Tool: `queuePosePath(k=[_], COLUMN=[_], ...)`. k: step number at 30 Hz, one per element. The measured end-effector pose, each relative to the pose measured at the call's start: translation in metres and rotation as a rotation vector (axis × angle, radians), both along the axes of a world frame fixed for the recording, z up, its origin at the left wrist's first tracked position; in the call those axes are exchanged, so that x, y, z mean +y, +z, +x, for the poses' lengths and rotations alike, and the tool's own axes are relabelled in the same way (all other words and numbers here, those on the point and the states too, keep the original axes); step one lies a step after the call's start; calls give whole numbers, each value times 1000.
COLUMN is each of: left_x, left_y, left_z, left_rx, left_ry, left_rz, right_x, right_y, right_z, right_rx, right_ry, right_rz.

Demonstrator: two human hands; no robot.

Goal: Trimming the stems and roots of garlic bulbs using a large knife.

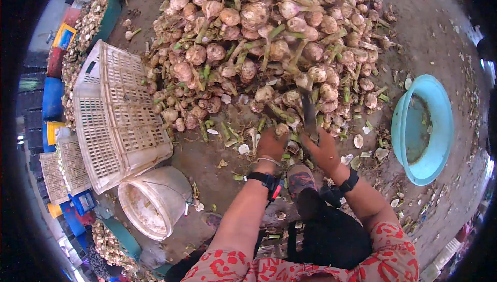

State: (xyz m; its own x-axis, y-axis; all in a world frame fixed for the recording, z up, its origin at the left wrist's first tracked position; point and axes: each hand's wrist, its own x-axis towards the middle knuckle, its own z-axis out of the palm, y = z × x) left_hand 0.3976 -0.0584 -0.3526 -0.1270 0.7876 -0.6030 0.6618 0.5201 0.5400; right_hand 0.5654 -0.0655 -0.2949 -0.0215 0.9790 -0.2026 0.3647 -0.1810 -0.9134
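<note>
On the floor point(414, 33), a large garlic heap point(248, 49).
At its near edge, the right hand point(323, 152) is clamped on a dark knife point(309, 112); the left hand point(272, 146) closes on a garlic bulb point(281, 129), which shows just ahead of it.

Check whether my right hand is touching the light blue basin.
Apart. The head view plainly shows floor and scattered scraps between the right hand and the basin.

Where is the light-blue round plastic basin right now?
The basin sits at the right of the head view, on the brown floor, right of the person's right hand and the heaped pale garlic bulbs.
</note>
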Motion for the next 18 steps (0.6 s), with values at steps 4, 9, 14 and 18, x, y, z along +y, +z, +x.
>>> queuePosePath(k=[4, 9, 14, 18], left_x=[-26, -33, -37, -38], left_y=[-28, 35, -33, -55], left_z=[-50, -75, -41, 1], left_rx=[-343, -251, -449, -645], left_ry=[-66, -173, -46, 542], left_rz=[278, 164, 46, 14], right_x=[-5, -2, -2, -3], right_y=[-1, 34, -35, -36], right_z=[3, -3, -6, 14], right_rx=[-157, -332, -262, -261], right_ry=[151, 492, 386, 235], right_rz=[58, 128, 76, -28])
